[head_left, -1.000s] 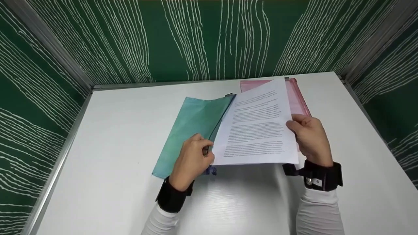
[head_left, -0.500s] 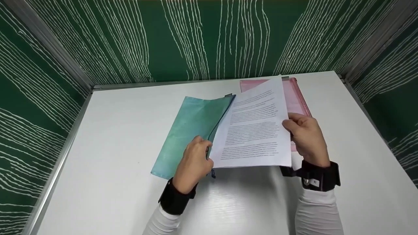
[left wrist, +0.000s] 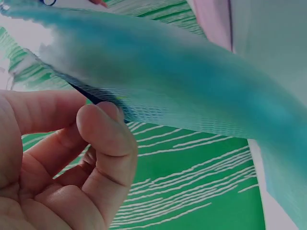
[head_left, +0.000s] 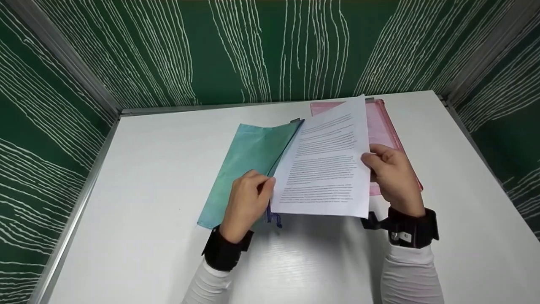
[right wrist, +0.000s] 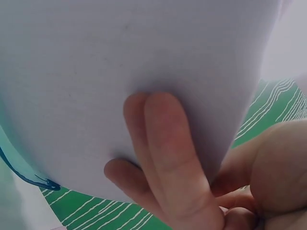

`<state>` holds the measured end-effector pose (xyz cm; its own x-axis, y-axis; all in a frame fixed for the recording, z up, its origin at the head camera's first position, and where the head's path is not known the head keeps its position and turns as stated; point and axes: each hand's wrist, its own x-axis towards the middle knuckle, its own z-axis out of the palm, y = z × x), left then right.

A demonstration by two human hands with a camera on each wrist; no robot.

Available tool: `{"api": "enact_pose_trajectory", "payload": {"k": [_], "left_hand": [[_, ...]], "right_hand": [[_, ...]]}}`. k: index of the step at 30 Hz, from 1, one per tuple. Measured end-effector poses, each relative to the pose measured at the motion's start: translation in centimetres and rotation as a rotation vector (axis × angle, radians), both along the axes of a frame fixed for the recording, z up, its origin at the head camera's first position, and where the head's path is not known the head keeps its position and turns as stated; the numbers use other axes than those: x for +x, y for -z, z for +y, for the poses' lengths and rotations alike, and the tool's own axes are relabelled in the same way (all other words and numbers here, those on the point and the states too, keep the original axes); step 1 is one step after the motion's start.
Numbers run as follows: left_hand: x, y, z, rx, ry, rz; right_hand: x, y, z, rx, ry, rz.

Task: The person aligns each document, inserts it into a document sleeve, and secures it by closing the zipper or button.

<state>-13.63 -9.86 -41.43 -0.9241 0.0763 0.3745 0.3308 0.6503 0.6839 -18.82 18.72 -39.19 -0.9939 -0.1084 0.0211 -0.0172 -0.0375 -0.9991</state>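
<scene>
A teal zip file pouch (head_left: pixel 249 156) lies on the white table, its dark blue zip edge lifted on the right side. My left hand (head_left: pixel 247 202) pinches that edge near its lower end between thumb and fingers, as the left wrist view shows, where the pouch's mesh (left wrist: pixel 192 117) is visible. With thumb in front and fingers behind, my right hand (head_left: pixel 394 179) grips the right edge of a printed sheet of paper (head_left: pixel 325 169). The paper stands tilted, its left side at the pouch's opening. In the right wrist view, fingers (right wrist: pixel 170 139) lie flat against the paper's back.
A pink zip file pouch (head_left: pixel 382 126) lies behind the paper at the table's back right, partly covered. A blue zip pull (head_left: pixel 276 219) hangs below the teal pouch's edge. Green walls (head_left: pixel 274 50) with white lines enclose the white table (head_left: pixel 139 190) at the back and sides.
The right hand has moved left with the paper, bringing it further toward the teal pouch's opening. The left hand's thumb and fingers have shifted on the pouch edge.
</scene>
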Motion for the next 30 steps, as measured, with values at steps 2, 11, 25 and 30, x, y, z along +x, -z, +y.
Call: {"api": "enact_pose_trajectory", "payload": {"k": [2,11,25,30], "left_hand": [[-0.1,0.0,0.0,0.015,0.012,0.005],[-0.4,0.1,-0.1,0.039,0.088,0.009],[0.1,0.3,1.0,-0.111,-0.052,0.038],[0.3,0.4,1.3,-0.128,-0.105,0.048]], "right_hand": [[-0.1,0.1,-0.1,-0.014,-0.008,0.007],[-0.4,0.4,-1.2,-0.008,-0.128,0.003],[-1.2,1.5,-1.7,-0.016,-0.254,-0.071],[-1.3,1.8,-1.8,-0.022,-0.274,-0.079]]}}
